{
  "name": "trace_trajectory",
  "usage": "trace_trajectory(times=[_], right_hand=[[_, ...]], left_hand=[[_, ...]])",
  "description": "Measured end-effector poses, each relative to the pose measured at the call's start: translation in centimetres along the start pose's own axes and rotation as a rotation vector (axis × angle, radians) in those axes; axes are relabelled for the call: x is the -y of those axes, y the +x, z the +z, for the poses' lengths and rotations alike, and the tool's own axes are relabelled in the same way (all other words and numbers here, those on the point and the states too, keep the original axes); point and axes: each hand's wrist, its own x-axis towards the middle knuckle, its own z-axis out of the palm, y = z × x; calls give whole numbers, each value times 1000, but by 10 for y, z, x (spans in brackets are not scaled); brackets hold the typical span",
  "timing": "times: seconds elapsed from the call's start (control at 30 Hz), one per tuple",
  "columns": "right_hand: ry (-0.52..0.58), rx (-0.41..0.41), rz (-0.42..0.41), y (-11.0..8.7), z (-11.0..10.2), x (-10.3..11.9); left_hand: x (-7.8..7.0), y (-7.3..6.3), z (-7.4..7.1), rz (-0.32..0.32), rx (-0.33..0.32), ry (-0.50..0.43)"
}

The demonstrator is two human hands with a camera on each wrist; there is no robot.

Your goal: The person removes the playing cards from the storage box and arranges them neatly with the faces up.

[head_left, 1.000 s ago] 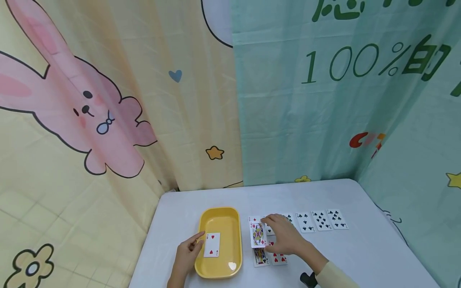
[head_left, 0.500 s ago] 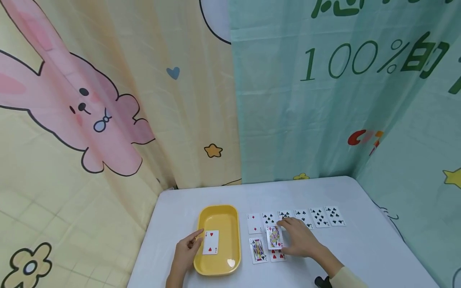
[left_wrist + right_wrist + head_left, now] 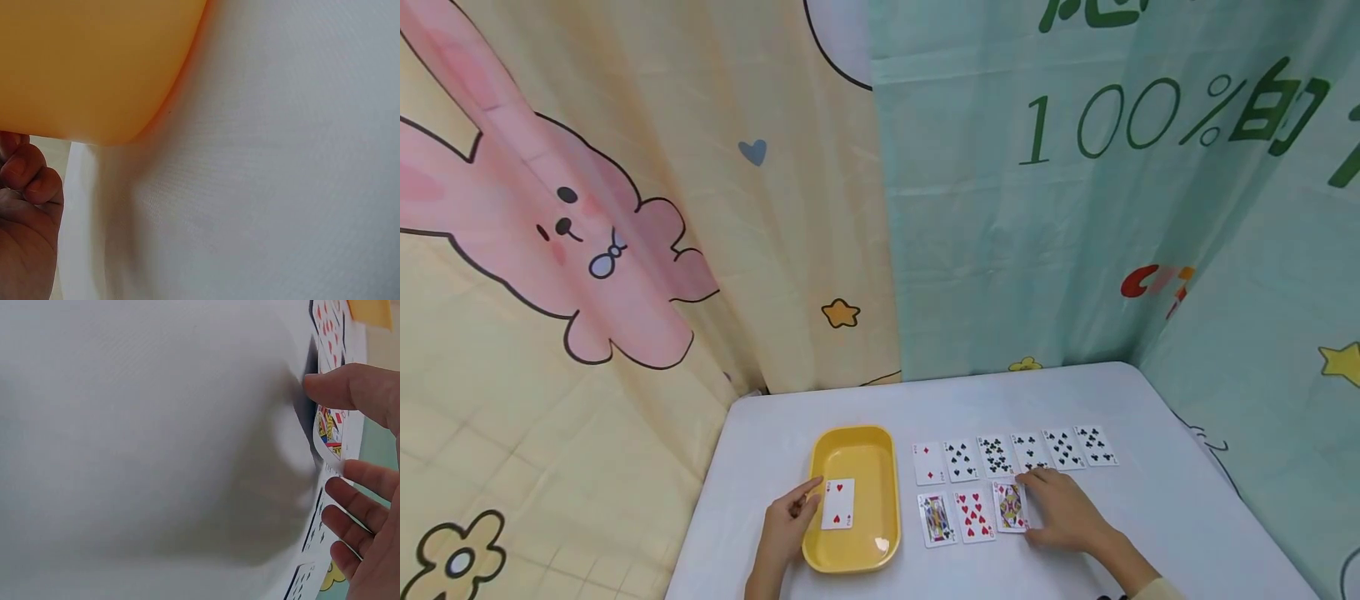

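Observation:
At the tray's left rim, my left hand (image 3: 784, 529) holds the yellow tray (image 3: 889, 500), its fingers curled against the edge. In the left wrist view the curled fingers (image 3: 25, 169) show beside the tray's underside. A playing card with two red hearts (image 3: 838, 504) lies in the tray. My right hand (image 3: 1066, 510) holds a face card with red diamonds (image 3: 1010, 506) by its right-hand corners, between thumb and index finger. One edge of that card stands slightly raised in the right wrist view. Left of it lie a card with several hearts (image 3: 975, 517) and another face card (image 3: 937, 520).
Behind the lower cards runs a row of face-up cards, from a two-diamond card (image 3: 929, 463) at the left to a black-suited card (image 3: 1096, 446) at the right. The white table (image 3: 1195, 533) meets a printed curtain (image 3: 985, 250) at its back.
My right hand has carried the diamond face card rightward, from over the row's left end to right of the hearts card. The cards it covered are uncovered. My left hand stays at the tray.

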Motion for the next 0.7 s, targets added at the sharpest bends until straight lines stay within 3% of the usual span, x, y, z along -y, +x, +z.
trace_trajectory(times=[0.23,0.4,0.7], right_hand=[[-8,-45,-38,-6,5,-15],[9,-47,-58,-6,5,-15],[13,38,-21,-2,4,-8]], left_hand=[[-1,0,-2,-20,5,-3],[0,0,-3,-1,7,-2],[1,-1,-1,4,6,1]])
